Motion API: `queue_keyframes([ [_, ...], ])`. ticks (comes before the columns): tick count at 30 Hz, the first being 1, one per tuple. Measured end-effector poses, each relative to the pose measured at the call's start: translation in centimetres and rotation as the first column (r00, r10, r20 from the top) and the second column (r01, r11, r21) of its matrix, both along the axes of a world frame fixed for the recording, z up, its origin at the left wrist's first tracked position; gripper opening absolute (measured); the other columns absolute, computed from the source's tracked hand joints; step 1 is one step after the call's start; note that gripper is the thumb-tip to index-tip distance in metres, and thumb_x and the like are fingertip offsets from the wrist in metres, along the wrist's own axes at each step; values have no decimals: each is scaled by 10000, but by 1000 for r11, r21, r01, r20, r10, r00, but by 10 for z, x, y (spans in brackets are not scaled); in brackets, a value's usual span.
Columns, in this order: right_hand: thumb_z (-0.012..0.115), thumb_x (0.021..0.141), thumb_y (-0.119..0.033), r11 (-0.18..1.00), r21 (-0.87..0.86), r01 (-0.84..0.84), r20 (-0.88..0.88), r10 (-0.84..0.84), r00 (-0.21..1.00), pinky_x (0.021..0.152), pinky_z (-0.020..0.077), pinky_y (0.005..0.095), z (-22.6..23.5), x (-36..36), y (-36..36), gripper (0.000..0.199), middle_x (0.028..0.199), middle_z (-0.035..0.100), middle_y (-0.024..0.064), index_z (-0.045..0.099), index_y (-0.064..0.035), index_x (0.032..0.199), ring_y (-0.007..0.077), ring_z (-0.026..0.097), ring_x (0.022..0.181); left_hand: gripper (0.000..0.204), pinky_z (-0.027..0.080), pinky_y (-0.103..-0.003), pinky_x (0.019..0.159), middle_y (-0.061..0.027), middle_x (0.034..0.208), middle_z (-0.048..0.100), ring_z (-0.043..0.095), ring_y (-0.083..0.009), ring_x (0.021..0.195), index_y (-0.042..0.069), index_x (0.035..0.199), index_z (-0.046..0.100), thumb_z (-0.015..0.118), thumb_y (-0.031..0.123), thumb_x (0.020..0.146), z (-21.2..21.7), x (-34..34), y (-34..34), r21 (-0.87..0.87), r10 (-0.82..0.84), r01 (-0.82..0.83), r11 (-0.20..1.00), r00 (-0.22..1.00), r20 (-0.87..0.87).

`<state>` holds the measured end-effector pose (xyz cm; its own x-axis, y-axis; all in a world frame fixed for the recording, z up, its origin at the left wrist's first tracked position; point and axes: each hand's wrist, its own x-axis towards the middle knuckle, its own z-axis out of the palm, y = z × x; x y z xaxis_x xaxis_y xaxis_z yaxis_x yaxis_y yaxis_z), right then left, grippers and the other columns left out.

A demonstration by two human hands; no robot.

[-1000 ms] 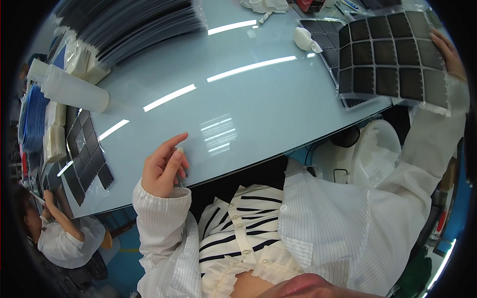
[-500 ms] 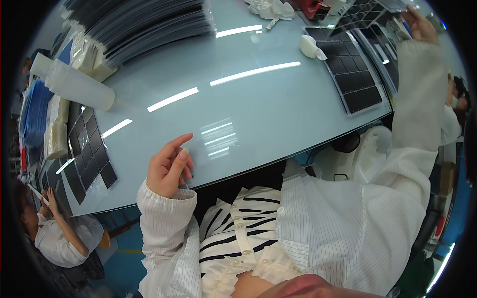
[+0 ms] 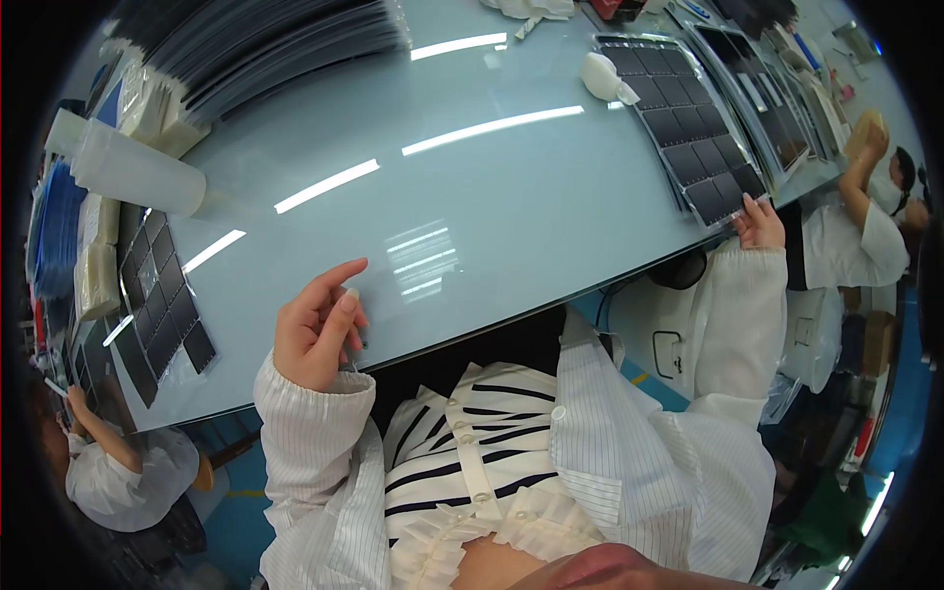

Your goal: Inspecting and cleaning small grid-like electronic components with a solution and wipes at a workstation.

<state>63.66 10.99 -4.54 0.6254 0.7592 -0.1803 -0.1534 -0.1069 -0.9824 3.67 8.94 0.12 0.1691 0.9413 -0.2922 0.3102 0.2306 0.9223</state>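
Your right hand [image 3: 759, 222] fingers are now pinching the near corner of the dark cell sheet [image 3: 683, 128], lowered flat onto the pale table [image 3: 511, 197] since a second ago. Your left hand [image 3: 317, 329] is resting loosely curled, empty, at the near edge, unchanged.

White pinstriped coat over black-and-white striped, buttoned top.

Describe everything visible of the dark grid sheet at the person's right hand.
The dark grid sheet is a flat panel of dark, glossy square cells set in rows, with thin pale lines between them. It lies flat on the pale blue table, reaching to the table's near right edge. The right hand touches its near corner, fingers on the edge. A white squeeze bottle lies at its far end.
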Motion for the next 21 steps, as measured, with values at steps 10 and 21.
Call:
queue_keyframes([
  [10,694,825,47,994,42,105,123,-110,986,587,604,292,13,-1,39,634,871,643,133,354,123,1355,179,663,688,324,399,-206,511,-7,732,581,523,-73,597,60,1271,598,497,159,979,-1,2,-6,52,29,-26,998,998,-51],
  [21,773,816,-113,972,-1,236,385,-217,897,399,431,242,12,-49,24,682,716,624,100,380,62,1345,111,554,478,317,409,-216,555,-17,738,579,513,-84,614,39,1260,599,509,148,976,-1,3,-8,88,12,-7,996,998,-64],
])
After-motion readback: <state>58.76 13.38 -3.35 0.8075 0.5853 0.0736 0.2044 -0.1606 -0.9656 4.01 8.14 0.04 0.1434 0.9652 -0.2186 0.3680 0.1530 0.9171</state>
